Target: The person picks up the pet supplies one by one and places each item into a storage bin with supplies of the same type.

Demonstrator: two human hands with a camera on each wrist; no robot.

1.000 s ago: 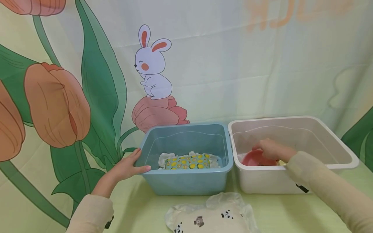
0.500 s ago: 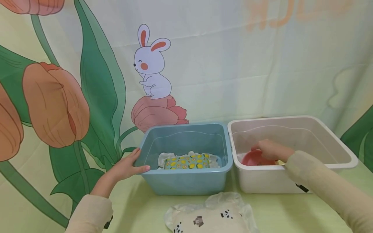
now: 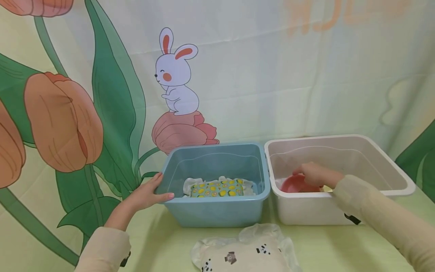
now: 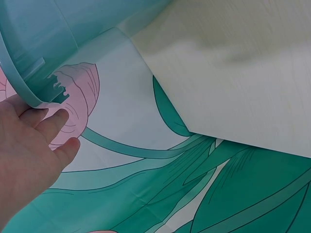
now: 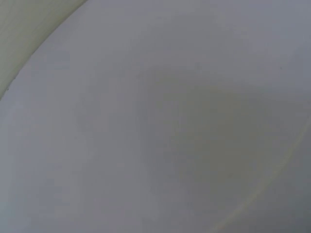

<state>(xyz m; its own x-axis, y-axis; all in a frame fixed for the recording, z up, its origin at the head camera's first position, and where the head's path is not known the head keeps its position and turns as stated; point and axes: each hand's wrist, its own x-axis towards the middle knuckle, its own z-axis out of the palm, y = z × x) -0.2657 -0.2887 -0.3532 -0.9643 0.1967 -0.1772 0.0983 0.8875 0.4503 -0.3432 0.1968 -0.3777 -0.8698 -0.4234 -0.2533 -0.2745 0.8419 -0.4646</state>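
Note:
My left hand (image 3: 146, 194) rests at the left front corner of a blue plastic tub (image 3: 217, 211), fingers extended along its rim and thumb on the front edge. In the left wrist view, fingertips of the left hand (image 4: 36, 141) touch the tub's rim (image 4: 19, 87). Inside that tub lies a small pillow (image 3: 217, 188) with a lemon print and white ruffles. My right hand (image 3: 317, 174) reaches into a white tub (image 3: 312, 209) and grips the edge of a pink bowl (image 3: 293, 184); the front wall hides its lower part. The right wrist view shows only a blurred pale surface (image 5: 146, 121).
A cream ruffled pillow (image 3: 248, 257) with animal prints lies on the light green table (image 3: 163, 241), in front of the tubs. The two tubs stand side by side. Behind them hangs a printed cloth (image 3: 255, 87) with tulips and a rabbit.
Both hands keep their places on the blue tub and the pink bowl. The whole head view drifts slightly to the left.

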